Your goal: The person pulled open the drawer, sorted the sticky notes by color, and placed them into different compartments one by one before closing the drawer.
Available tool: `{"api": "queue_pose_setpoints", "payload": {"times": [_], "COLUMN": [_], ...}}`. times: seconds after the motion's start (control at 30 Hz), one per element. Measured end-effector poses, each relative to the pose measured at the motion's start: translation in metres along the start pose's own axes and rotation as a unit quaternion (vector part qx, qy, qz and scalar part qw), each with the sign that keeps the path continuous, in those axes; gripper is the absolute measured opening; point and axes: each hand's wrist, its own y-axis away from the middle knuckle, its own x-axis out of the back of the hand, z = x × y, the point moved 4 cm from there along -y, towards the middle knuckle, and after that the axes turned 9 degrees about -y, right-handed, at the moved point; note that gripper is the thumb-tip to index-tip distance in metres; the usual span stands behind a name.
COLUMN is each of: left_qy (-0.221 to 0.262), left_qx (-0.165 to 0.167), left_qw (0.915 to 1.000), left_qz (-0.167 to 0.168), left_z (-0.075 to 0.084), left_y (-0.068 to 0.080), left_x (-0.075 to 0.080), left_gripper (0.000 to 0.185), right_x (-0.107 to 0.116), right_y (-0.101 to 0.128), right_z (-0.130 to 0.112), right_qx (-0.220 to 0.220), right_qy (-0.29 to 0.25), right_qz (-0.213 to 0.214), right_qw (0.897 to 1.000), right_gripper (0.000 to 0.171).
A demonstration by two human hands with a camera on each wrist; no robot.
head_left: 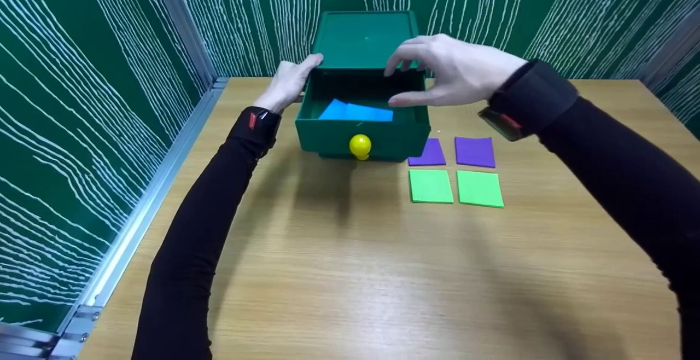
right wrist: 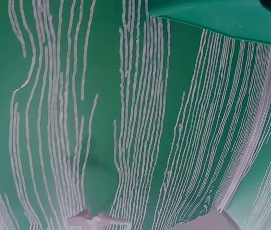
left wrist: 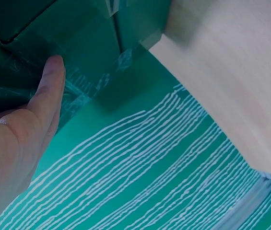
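Note:
A green box stands at the back of the wooden table. Its drawer, with a yellow knob, is pulled out and holds blue sheets. My left hand rests flat against the box's left side, fingers straight; in the left wrist view its thumb lies on the green wall of the box. My right hand hovers over the open drawer, fingers relaxed and spread, holding nothing. The right wrist view catches only a corner of the box.
Two purple squares and two light green squares lie in a grid right of the drawer. Green walls with white lines enclose the table. A metal rail runs along its left edge.

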Motion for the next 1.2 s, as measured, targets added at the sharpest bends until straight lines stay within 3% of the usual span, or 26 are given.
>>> {"api": "queue_pose_setpoints", "payload": {"times": [0.3,0.67,0.9,1.2], "left_qy": [-0.003,0.013,0.012,0.008], "left_qx": [0.002,-0.01,-0.007,-0.011], "left_qw": [1.0,0.9998,0.9998,0.9999], "left_qz": [0.003,0.011,0.01,0.002], "left_z": [-0.002,-0.003,-0.003,-0.005], "left_y": [0.001,0.001,0.001,0.002], "left_x": [0.005,0.005,0.001,-0.001], "left_gripper": [0.041,0.039,0.038,0.041], "right_x": [0.001,-0.019,-0.042,-0.069], "right_y": [0.035,0.066,0.073,0.077], "right_z": [0.001,-0.029,-0.053,-0.079], "right_qx": [-0.001,0.075,0.14,0.196], "right_qy": [0.019,0.036,0.087,0.103], "right_qz": [0.016,0.009,0.007,0.003], "right_qw": [1.0,0.997,0.986,0.975], "right_gripper": [0.048,0.044,0.047,0.052]}}
